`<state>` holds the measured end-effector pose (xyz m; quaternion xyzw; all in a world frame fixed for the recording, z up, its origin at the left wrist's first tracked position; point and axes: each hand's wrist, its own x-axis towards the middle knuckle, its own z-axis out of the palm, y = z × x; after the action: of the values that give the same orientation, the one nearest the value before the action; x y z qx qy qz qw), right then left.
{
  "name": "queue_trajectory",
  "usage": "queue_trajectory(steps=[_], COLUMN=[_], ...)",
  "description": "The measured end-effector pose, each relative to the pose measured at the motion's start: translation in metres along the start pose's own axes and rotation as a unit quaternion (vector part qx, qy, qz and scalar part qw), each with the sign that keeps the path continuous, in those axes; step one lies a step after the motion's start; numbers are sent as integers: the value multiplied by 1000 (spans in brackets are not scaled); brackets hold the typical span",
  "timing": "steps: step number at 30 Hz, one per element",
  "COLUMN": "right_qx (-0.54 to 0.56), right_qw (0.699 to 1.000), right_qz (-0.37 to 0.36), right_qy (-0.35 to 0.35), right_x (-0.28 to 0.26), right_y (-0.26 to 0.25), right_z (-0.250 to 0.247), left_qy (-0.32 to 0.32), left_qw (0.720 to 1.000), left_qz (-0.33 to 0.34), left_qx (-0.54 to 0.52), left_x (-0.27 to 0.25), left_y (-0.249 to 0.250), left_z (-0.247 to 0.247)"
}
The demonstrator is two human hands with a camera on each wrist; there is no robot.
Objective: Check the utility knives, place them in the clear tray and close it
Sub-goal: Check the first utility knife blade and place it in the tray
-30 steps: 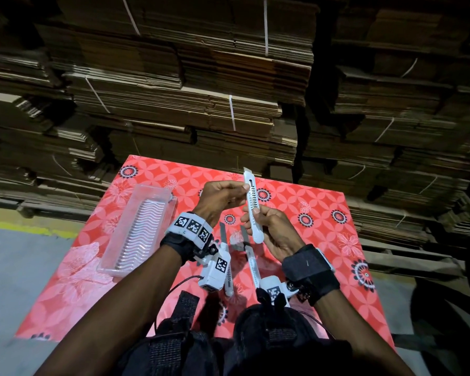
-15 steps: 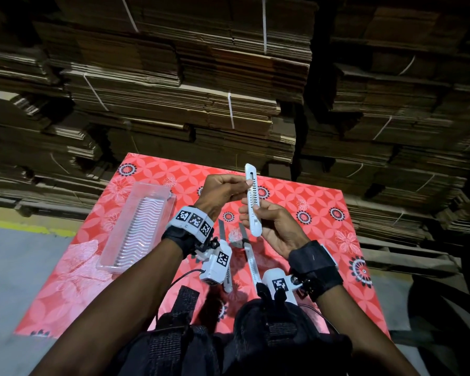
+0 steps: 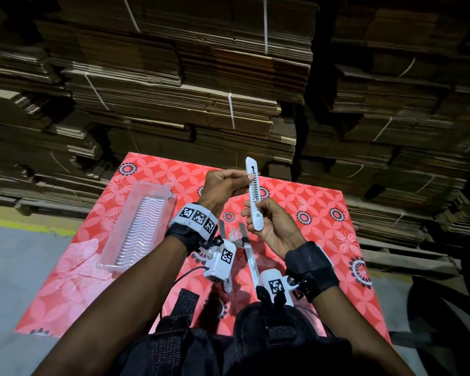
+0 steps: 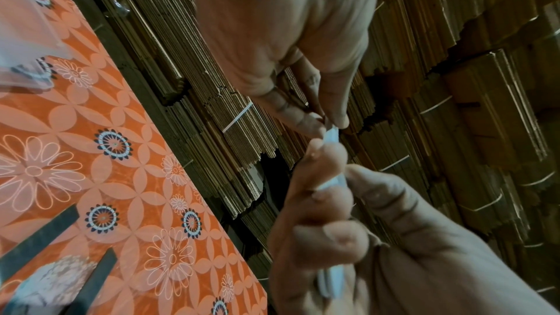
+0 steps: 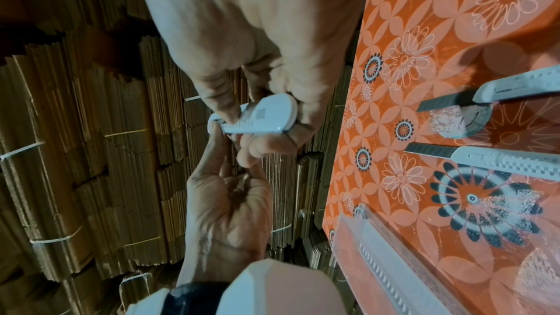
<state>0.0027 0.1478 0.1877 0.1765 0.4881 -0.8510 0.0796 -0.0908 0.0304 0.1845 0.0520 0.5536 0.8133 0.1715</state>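
A white utility knife [image 3: 253, 195] is held upright above the red patterned table [image 3: 323, 213], and no blade shows at its top. My left hand [image 3: 242, 178] pinches its upper part at the slider slot. My right hand [image 3: 266, 221] grips its lower end; in the right wrist view that butt end [image 5: 266, 114] sits between the fingers. Two more white knives [image 5: 521, 85] [image 5: 503, 164] lie on the table with dark blades out, partly hidden under my wrists in the head view. To the left lies the clear tray [image 3: 158, 191], open, with a ribbed floor.
Strapped stacks of flattened cardboard [image 3: 201, 90] rise right behind the table's far edge and to the right. Grey floor with a yellow line [image 3: 25, 229] lies to the left. Wrist cameras [image 3: 220, 259] hang below both wrists over the table's near middle.
Both hands have lifted the knife slightly up and away. The left fingers stay pinched on the upper part and the right hand keeps the lower end.
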Motion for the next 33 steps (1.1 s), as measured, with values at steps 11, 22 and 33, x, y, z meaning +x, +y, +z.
queue_trajectory(steps=[11,22,33], right_qx=[-13,-118,-254], right_qw=[999,992,966], right_qz=[-1,-28,-46], right_qy=[31,47,32], right_x=[3,12,65], right_y=[0,8,55], right_z=[3,-9,46], left_qy=[-5,25,104], left_qw=[1000,999,992], left_qz=[2,-19,-51], left_qx=[1,21,54], left_x=[-1,-9,-41], left_y=[1,-12,-25], left_z=[0,-20,-114])
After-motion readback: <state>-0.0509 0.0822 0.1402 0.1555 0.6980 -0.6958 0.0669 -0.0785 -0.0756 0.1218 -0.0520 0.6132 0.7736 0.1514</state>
